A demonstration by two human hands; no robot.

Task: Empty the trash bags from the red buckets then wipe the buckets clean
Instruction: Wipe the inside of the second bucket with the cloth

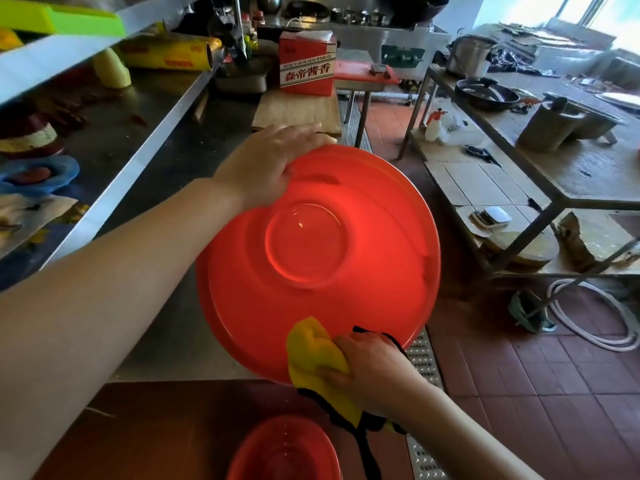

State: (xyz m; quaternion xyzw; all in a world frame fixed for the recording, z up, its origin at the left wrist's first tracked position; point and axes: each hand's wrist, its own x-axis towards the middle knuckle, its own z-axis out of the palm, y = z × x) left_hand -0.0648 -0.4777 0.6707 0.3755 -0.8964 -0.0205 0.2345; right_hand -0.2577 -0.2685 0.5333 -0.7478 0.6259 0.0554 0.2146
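Note:
A large red bucket (363, 209) is tipped on edge over the steel counter, its round base facing me. My left hand (266, 164) grips its upper far rim, fingers curled over the edge. My right hand (370, 368) holds a yellow cloth with black trim (313, 344) and presses it against the bucket's lower near rim. A second red bucket (284, 448) stands upright at the bottom of the view, partly cut off.
The steel counter (166, 188) runs along the left, with a shelf holding cling-film rolls (166, 53). A wooden board (298, 110) and a red box (307, 64) lie beyond the bucket. A cluttered metal table (540, 140) stands right, with a white hose (595, 320) on the tiled floor.

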